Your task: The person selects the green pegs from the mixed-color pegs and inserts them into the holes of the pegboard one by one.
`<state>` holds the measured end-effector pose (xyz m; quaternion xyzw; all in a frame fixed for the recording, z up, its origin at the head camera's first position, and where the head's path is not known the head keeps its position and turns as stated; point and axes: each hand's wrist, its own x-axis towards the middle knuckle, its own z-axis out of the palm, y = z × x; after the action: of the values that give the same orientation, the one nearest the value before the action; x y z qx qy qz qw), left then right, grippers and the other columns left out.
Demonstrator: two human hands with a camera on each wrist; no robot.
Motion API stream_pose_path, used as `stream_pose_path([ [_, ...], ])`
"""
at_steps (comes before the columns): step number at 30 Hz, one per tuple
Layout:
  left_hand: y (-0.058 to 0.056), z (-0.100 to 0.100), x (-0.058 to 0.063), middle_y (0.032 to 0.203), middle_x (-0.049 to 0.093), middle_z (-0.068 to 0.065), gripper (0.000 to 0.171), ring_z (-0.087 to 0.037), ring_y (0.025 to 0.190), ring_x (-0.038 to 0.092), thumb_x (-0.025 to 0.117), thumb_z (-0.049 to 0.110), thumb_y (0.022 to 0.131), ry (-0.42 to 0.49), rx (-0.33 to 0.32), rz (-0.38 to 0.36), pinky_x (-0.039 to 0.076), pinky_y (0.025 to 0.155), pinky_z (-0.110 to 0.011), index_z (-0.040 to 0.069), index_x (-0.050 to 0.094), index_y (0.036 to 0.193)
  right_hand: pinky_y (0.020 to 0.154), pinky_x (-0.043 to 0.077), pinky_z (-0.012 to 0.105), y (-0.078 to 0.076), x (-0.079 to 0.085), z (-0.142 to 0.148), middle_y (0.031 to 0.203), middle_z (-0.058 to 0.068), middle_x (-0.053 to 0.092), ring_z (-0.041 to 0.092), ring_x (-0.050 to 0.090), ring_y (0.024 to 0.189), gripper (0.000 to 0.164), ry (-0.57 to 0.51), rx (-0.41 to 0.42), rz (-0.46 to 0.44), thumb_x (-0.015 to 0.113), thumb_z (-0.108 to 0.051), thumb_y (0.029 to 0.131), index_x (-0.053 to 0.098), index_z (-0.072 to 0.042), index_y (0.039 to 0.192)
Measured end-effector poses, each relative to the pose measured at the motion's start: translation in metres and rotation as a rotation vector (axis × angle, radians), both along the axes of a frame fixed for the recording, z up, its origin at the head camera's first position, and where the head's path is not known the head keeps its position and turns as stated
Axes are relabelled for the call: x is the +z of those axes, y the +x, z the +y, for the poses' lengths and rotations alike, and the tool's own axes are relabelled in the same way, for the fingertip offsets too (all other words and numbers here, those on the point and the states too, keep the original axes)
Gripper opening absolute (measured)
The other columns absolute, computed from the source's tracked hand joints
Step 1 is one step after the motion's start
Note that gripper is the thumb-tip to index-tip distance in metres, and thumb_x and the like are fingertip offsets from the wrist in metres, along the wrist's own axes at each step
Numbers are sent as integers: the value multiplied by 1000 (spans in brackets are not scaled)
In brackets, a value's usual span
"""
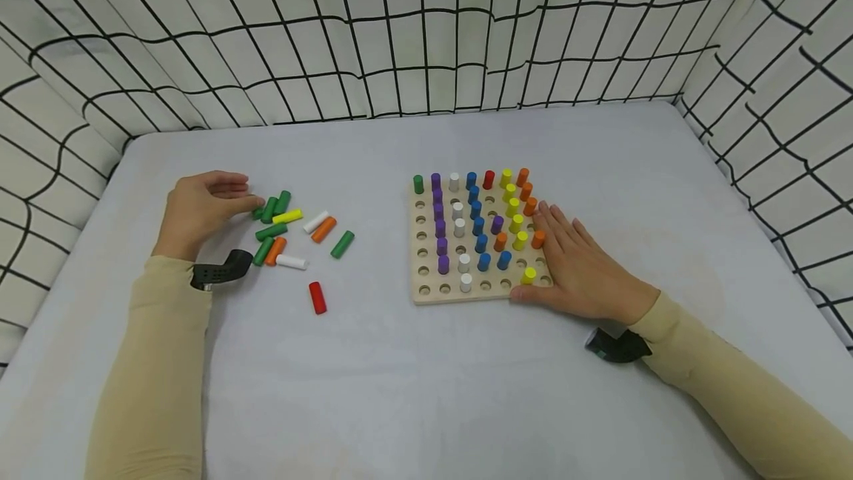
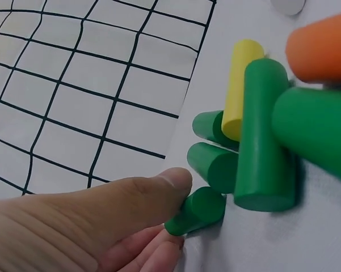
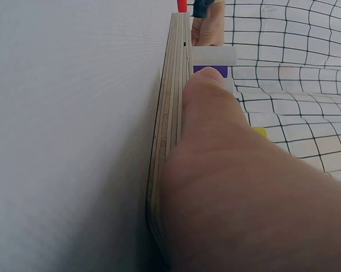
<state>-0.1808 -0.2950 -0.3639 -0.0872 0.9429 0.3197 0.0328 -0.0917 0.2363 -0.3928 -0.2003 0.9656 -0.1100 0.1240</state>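
Observation:
With thumb and fingers my left hand (image 1: 200, 212) pinches a green peg (image 2: 200, 209) at the far left end of a loose pile. Other green pegs (image 2: 266, 141) and a yellow peg (image 2: 242, 85) lie beside it. My right hand (image 1: 586, 272) rests on the right edge of a wooden pegboard (image 1: 433, 298), fingers straight and thumb along its near corner. Upright on the board stand purple, white, blue, yellow and orange pegs in rows, with a green peg (image 1: 418, 184) at its back left corner and a red peg (image 1: 489, 179) in the back row.
Loose orange pegs (image 1: 324, 229), white pegs (image 1: 292, 262) and another green peg (image 1: 343, 244) lie right of the left hand. A red peg (image 1: 318, 298) lies apart, nearer the front. Black wire grid panels (image 1: 420, 65) surround the white table (image 1: 373, 391) at the back and sides.

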Motion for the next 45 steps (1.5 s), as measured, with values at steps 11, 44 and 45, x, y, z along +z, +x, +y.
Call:
stream_pose_path([
  [11, 5, -1, 8, 139, 61, -28, 69, -44, 130, 52, 75, 44, 93, -54, -16, -55, 47, 104, -59, 1, 56, 143, 131, 10, 65, -1, -2, 0, 176, 14, -8, 38, -1, 165, 128, 8, -1, -10, 52, -86, 85, -2, -3, 165],
  [44, 6, -4, 14, 125, 72, -24, 52, -25, 103, 69, 69, 35, 96, -79, -71, -112, 49, 95, -52, 4, 62, 138, 131, 10, 65, -1, -2, 0, 176, 15, -5, 38, 0, 165, 127, 1, -6, -5, 54, -85, 85, 1, -2, 165],
  [45, 6, -5, 14, 127, 71, -24, 53, -18, 96, 72, 69, 34, 97, -50, -70, -120, 49, 97, -52, 5, 61, 140, 131, 10, 65, -1, -2, 0, 176, 15, -6, 38, 0, 165, 128, 3, -4, -9, 54, -85, 85, 0, -2, 165],
])
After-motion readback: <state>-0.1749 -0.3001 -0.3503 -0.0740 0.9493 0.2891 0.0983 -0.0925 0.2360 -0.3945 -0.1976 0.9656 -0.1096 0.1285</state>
